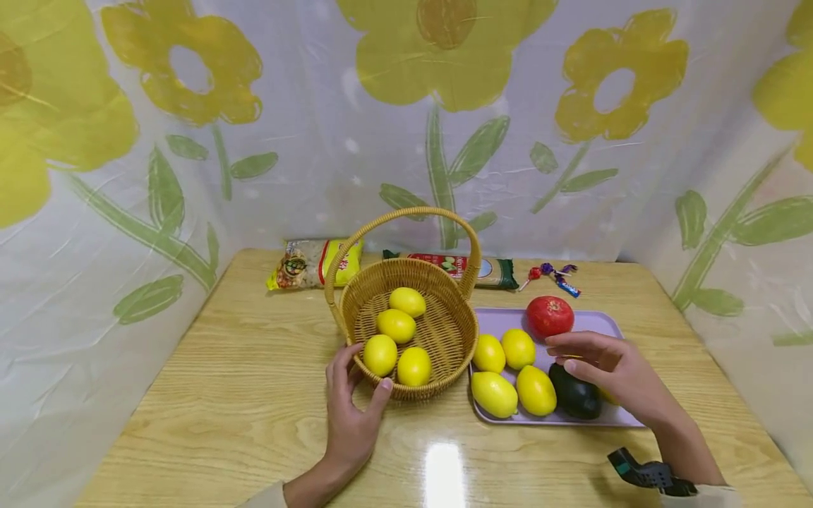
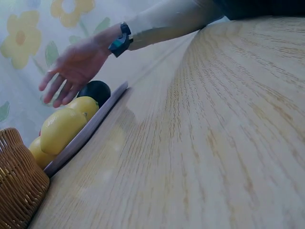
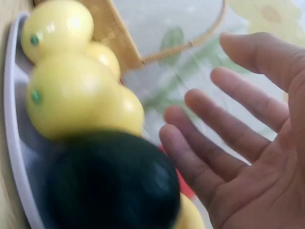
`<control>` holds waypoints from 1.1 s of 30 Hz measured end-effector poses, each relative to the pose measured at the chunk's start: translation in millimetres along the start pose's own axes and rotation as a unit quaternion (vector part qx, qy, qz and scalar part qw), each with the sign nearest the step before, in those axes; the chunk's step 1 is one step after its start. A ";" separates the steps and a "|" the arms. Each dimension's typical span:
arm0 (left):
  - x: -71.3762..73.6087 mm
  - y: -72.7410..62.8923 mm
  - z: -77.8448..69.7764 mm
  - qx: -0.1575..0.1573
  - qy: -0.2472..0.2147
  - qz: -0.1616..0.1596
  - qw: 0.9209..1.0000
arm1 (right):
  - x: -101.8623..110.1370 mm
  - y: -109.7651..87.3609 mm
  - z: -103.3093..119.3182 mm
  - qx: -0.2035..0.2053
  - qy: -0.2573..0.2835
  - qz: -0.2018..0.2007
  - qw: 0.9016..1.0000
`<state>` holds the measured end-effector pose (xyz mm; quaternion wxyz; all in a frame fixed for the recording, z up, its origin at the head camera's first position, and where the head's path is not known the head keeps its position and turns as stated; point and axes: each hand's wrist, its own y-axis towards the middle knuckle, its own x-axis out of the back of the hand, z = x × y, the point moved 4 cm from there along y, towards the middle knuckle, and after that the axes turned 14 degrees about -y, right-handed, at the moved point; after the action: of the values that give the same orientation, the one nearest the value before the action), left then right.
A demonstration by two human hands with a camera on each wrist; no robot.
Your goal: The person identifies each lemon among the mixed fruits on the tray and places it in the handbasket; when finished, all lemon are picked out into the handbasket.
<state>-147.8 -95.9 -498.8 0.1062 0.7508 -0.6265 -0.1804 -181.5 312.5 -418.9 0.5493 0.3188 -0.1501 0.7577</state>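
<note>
A round wicker basket (image 1: 438, 353) with a tall arched handle stands mid-table and holds several lemons (image 1: 396, 326). My left hand (image 1: 353, 416) grips its near-left rim, with the thumb at the front and the fingers at the left side. To its right, a lilac tray (image 1: 603, 323) carries several more lemons (image 1: 494, 394), a red pomegranate (image 1: 550, 317) and a dark green avocado (image 1: 574, 391). Above the avocado hovers my right hand (image 1: 612, 370), its fingers spread and nothing in them. In the right wrist view the palm (image 3: 267, 186) is bare beside the avocado (image 3: 114, 183). Another yellow fruit is mostly hidden beneath that hand.
Behind the basket lie a yellow-and-clear food packet (image 1: 317, 264) and a red-and-green packet (image 1: 495, 273). Several wrapped lollipops (image 1: 551, 271) lie at the back right. Flower-patterned cloth (image 1: 305, 141) encloses the wooden table (image 1: 241, 395) at the back and sides.
</note>
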 end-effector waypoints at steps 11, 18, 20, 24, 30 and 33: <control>-0.6 0.6 -0.9 0.004 0.003 -0.002 1.000 | -6.1 23.0 4.5 0.004 -0.147 0.049 0.988; 0.1 -0.7 -1.7 0.012 0.012 -0.001 1.000 | -26.2 52.3 7.5 0.011 -0.231 0.077 0.970; 0.1 -0.9 -1.9 0.012 0.013 -0.002 1.000 | -31.3 58.6 8.3 0.018 -0.244 0.064 0.968; -0.6 -0.5 -2.1 0.009 0.013 -0.001 1.000 | -35.1 67.7 11.9 0.028 -0.269 0.039 0.962; -1.5 -0.4 -2.2 0.010 0.012 -0.001 1.000 | -11.3 70.3 35.9 0.031 -0.266 0.050 0.962; -1.3 -0.9 -2.6 0.009 0.010 -0.003 1.000 | 4.7 70.3 56.5 0.045 -0.214 0.047 0.975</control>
<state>-146.2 -94.7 -496.6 0.1048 0.7556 -0.6246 -0.1675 -229.7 258.6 -364.7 0.4534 0.4906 -0.2445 0.7028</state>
